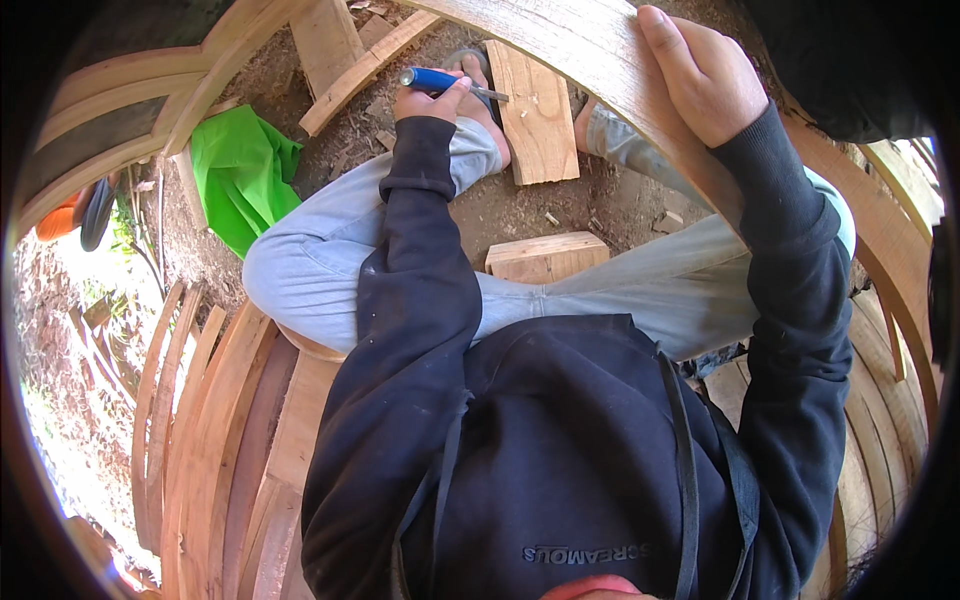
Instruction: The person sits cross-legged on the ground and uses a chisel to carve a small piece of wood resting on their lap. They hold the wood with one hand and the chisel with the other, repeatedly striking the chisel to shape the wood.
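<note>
My left hand point(432, 101) is closed round the blue handle of a chisel point(430, 79). Its metal cap points left, and its narrow blade reaches right to the edge of a short wooden board point(540, 130) lying between my feet. A small pale mark or chip shows on that board's face. At the upper right, my right hand point(705, 80) grips the edge of a long wooden plank point(585, 45), thumb on top and the other fingers mostly hidden. The plank slants down past my right forearm and appears curved in this wide view.
I sit with bent legs on stacked planks point(215, 430). A wooden block point(547, 258) lies before my lap. Green cloth point(240, 170) hangs at the left beside a wooden frame point(120, 85). Offcuts point(370, 75) and shavings cover the ground; more boards point(880, 230) stand at the right.
</note>
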### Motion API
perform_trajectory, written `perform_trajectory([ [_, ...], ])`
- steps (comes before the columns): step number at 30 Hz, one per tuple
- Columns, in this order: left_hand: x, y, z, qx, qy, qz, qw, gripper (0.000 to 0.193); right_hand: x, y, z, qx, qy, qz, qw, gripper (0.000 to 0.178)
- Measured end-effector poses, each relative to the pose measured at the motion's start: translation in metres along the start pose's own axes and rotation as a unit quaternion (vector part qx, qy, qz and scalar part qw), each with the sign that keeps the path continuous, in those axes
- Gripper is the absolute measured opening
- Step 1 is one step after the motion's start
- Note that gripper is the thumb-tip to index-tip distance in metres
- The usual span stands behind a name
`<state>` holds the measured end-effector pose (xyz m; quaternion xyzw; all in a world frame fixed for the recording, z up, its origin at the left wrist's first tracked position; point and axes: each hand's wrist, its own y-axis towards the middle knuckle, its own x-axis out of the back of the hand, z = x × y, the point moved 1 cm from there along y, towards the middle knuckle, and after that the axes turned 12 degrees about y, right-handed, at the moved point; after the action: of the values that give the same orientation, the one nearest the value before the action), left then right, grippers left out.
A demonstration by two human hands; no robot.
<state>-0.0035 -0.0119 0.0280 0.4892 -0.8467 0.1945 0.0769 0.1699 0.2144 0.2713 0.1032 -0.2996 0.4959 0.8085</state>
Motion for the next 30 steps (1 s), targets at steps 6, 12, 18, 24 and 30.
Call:
perform_trajectory([
  [6, -0.0004, -0.0035, 0.0057, 0.038, -0.04, 0.016, 0.998, 0.028, -0.0033, 0.0003, -0.0002, -0.009, -0.011, 0.011, 1.0, 0.042],
  [12, -0.0006, -0.0027, 0.0098, 0.048, -0.049, 0.018, 0.997, 0.028, -0.003, -0.0012, 0.0037, 0.005, -0.009, 0.006, 1.0, 0.042],
  [18, -0.0025, -0.0041, 0.005, 0.052, -0.061, 0.015, 0.997, 0.029, -0.0029, -0.0007, 0.001, -0.01, -0.006, 0.01, 1.0, 0.041],
  [24, -0.0025, -0.0026, 0.0078, 0.047, -0.058, 0.008, 0.997, 0.03, -0.0031, -0.0013, 0.0028, -0.001, -0.014, 0.021, 1.0, 0.041],
  [30, -0.0044, -0.0025, 0.0116, 0.044, -0.06, 0.004, 0.997, 0.029, -0.0043, -0.0022, 0.0075, -0.008, -0.016, 0.029, 0.999, 0.04],
])
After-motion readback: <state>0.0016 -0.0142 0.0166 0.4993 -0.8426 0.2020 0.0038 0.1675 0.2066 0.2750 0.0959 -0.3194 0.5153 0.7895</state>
